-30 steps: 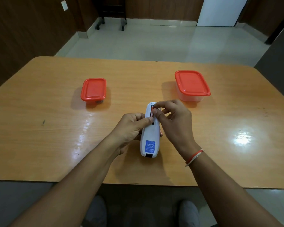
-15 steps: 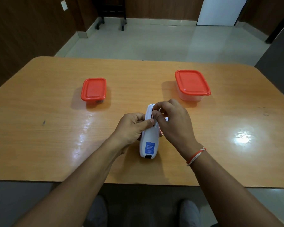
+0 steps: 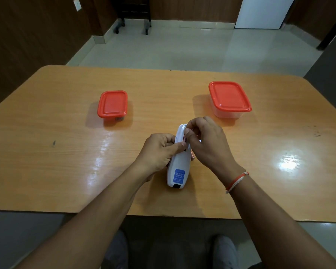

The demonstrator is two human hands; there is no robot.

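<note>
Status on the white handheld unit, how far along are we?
Done: white unit is turned back-up, compartment open. In hand: left hand grips its side; right hand pinches a reddish battery at the opening; going in or out, cannot tell. Left: settle that battery, close the back; no cover in view. Small tub and large tub sit lidded.

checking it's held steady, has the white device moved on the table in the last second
No. The white device sits just as before: far end short of the large red-lidded container, near end equally close to the table front edge.
</note>
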